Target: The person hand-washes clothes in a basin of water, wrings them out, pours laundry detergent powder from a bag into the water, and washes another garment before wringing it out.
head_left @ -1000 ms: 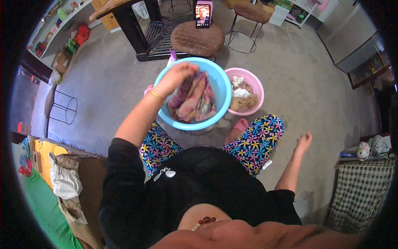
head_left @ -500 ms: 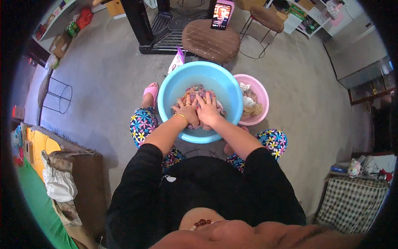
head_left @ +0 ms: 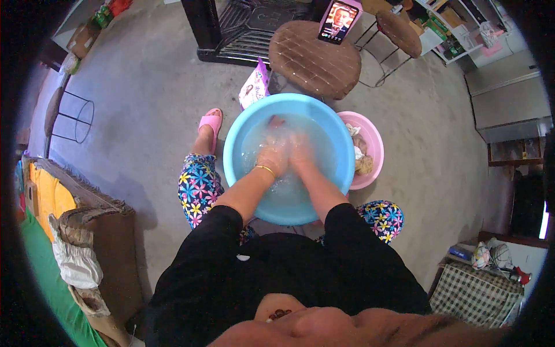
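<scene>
A large light-blue basin (head_left: 234, 147) of cloudy water stands between my legs. My left hand (head_left: 273, 157), with a gold bangle at the wrist, is sunk in the water near the basin's middle. Close beside it my right hand (head_left: 300, 150) is under too. Cloudy water blurs the fingers of both, so their grip does not show. A small reddish patch of cloth (head_left: 276, 121) shows faintly beyond the hands; the rest of the cloth is hidden in the water.
A pink basin (head_left: 378, 153) with light-coloured cloths stands against the blue one's right side. Behind are a white-and-purple bag (head_left: 254, 88) and a brown padded stool (head_left: 312, 63) bearing a phone (head_left: 339, 22). A cardboard box (head_left: 110, 254) stands at left.
Both hands have pushed down under the water, and the bunched patterned cloth beneath them has sunk mostly out of sight. The view has shifted a little.
</scene>
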Motion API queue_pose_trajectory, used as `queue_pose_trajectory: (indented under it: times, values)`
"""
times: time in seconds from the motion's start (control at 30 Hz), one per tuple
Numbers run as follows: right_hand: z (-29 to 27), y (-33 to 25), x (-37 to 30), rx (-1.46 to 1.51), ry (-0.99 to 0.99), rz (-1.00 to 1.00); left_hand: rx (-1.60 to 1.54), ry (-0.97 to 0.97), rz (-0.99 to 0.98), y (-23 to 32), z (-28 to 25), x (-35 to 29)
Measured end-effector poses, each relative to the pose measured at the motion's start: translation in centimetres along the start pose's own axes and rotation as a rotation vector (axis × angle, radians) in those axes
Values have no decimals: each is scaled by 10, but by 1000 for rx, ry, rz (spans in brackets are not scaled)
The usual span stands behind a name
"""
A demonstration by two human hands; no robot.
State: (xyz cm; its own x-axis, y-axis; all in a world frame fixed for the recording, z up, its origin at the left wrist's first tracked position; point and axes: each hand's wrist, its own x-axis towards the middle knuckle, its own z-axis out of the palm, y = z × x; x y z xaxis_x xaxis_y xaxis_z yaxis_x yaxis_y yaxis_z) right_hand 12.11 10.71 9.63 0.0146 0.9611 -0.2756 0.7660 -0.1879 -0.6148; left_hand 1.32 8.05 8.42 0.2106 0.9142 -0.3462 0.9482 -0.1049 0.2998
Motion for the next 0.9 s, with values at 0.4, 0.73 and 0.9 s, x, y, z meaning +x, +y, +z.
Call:
queue_pose_trajectory:
  times: [0.4,0.73,0.9]
  values:
    - [-13,5,18,-337,-81,1,-369,38,-124,17,-39,-14]
    - [-111,-45,-56,18,-230,-352,-425,5,413,15,-102,-59]
    - [-93,-17,-50,-69,43,-357,-879,67,342,17,-103,-64]
